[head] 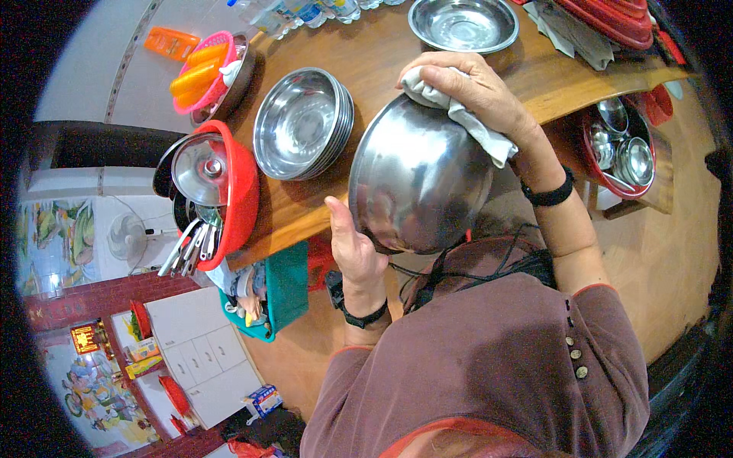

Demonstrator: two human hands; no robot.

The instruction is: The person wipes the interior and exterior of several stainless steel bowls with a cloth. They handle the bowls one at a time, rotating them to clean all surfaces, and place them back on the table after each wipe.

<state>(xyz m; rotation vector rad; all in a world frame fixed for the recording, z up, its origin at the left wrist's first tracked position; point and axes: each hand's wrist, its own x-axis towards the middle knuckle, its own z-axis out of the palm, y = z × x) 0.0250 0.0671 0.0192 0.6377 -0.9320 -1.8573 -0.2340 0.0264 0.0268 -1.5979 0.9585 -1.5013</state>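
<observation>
A large stainless steel bowl (421,166) is tilted on its side in front of me, its rounded outside facing me. My left hand (358,249) holds it at the lower left rim, thumb raised; the other fingers are hidden behind the metal. At the bowl's upper edge, my right hand (475,86) grips a white cloth (481,131) and presses it against the steel. One end of the cloth hangs down over the bowl's side. To the left stands a stack of several smaller steel bowls (306,123). A single steel basin (464,26) lies beyond my right hand.
On the wooden table (378,63), a red basin (243,194) holds lids and utensils near the left edge. A pink basket (206,71) and water bottles (309,11) stand farther back. Below are a teal crate (289,289) and, at right, a red tub (621,186) of steel dishes.
</observation>
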